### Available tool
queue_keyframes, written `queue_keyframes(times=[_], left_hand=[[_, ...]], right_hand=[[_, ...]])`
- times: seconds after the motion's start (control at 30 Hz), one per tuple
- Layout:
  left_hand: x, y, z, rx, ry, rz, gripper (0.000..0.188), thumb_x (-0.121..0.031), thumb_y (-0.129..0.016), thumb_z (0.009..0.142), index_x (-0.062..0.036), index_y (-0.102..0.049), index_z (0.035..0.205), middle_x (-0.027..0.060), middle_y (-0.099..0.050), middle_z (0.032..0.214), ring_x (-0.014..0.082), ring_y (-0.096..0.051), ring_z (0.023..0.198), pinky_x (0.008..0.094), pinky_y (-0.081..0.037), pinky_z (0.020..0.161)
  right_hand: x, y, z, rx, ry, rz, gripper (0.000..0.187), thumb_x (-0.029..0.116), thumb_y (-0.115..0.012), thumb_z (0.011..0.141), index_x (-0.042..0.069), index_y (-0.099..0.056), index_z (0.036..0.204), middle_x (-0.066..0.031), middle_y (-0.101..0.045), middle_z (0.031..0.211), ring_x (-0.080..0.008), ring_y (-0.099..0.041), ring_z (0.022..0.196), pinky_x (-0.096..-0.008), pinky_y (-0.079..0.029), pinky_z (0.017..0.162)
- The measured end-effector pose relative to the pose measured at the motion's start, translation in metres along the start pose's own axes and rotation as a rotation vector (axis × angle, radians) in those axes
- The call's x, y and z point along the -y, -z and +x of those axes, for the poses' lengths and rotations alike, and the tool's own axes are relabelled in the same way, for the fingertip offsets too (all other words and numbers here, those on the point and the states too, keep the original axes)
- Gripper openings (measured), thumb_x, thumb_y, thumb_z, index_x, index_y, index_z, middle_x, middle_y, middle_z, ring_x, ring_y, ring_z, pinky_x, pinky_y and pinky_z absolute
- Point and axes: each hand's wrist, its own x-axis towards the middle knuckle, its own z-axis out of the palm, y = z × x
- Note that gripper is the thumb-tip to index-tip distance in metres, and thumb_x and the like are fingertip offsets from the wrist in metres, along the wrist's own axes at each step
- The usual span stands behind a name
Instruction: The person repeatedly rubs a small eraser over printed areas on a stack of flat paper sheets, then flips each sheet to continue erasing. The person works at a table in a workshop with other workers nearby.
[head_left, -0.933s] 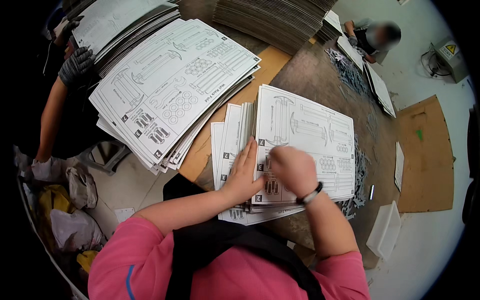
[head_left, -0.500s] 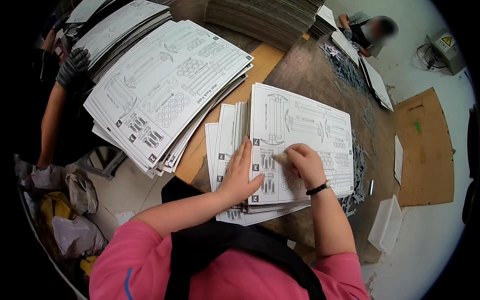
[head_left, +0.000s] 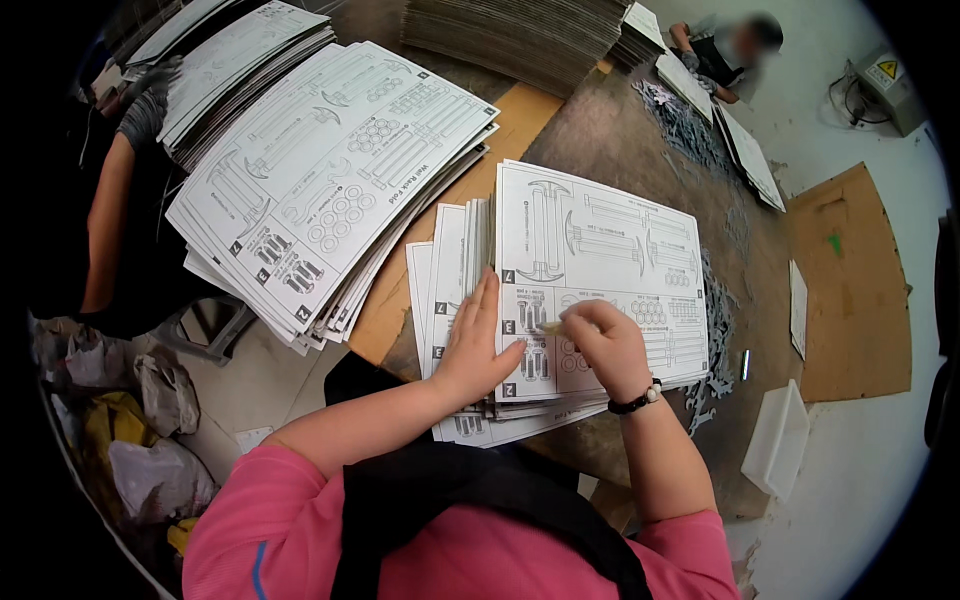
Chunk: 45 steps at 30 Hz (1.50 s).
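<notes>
Flatly, the left hand spreads its fingers on stacked printed card sheets, right hand pinching a small punched-out piece.

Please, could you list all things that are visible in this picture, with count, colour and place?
printed sheets: one stack, white with black drawings, table centre, under both hands
big sheet stack: one, white, table left
cardboard pile: one, brown, top centre
table: one, dark brown, centre
cut scraps: many, grey, right of the printed sheets
tray: one, white, floor at right
cardboard board: one, brown, floor at right
bags: several, white and yellow, lower left
co-worker: one, top right, at far table end
gloved arm: one, left edge
left hand: flat on the printed sheets
right hand: pinching at the top sheet; black wristband
</notes>
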Motion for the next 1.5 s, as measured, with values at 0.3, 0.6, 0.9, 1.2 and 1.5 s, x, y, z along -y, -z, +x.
queue_keyframes(times=[0.3,0.6,0.9,1.2,1.5], left_hand=[[-0.001,0.001,-0.002,0.029,-0.012,0.019,0.083,-0.014,-0.056,0.076,0.0052,-0.002,0.136,0.026,-0.011,0.14,0.0379,-0.014,0.13,0.0393,-0.015,0.106],[0.007,-0.004,-0.001,-0.026,-0.027,0.0,0.082,-0.019,-0.057,0.076,0.0054,-0.006,0.135,0.0259,-0.014,0.139,0.0404,-0.02,0.126,0.0431,-0.018,0.104],[0.002,-0.002,-0.001,-0.011,0.001,-0.009,0.081,-0.021,-0.056,0.076,0.0065,-0.007,0.135,0.0261,-0.014,0.139,0.0399,-0.02,0.126,0.0425,-0.018,0.104],[0.004,-0.004,-0.002,-0.02,-0.029,0.002,0.079,-0.019,-0.055,0.077,0.0086,-0.006,0.134,0.028,-0.014,0.138,0.0394,-0.018,0.128,0.0404,-0.017,0.105],[-0.007,0.006,-0.019,0.072,-0.028,0.046,0.081,-0.012,-0.052,0.075,0.0083,-0.001,0.134,0.0278,-0.009,0.14,0.0391,-0.013,0.13,0.0387,-0.015,0.106]], right_hand=[[-0.01,0.001,0.004,0.093,-0.316,0.292,0.016,0.017,-0.056,0.08,0.002,-0.062,0.084,-0.0033,-0.057,0.065,-0.0068,-0.048,0.05,-0.022,-0.038,0.045],[0.016,-0.026,-0.007,0.046,0.549,-0.805,0.013,0.018,-0.056,0.077,0.006,-0.061,0.08,-0.0103,-0.061,0.07,-0.0272,-0.06,0.062,-0.0349,-0.047,0.055],[-0.018,0.005,-0.001,-0.034,-0.103,0.03,0.019,0.018,-0.056,0.079,0.003,-0.063,0.089,-0.0053,-0.061,0.07,-0.0142,-0.054,0.06,-0.0249,-0.044,0.057],[0.025,-0.023,-0.022,0.138,0.468,-1.093,0.014,0.019,-0.06,0.073,0.007,-0.063,0.081,-0.0119,-0.062,0.076,-0.0287,-0.059,0.066,-0.0345,-0.047,0.057],[-0.008,-0.005,-0.029,0.046,-0.081,0.115,0.017,0.016,-0.056,0.08,0.002,-0.062,0.088,-0.0031,-0.06,0.071,-0.009,-0.054,0.064,-0.0229,-0.043,0.059]])
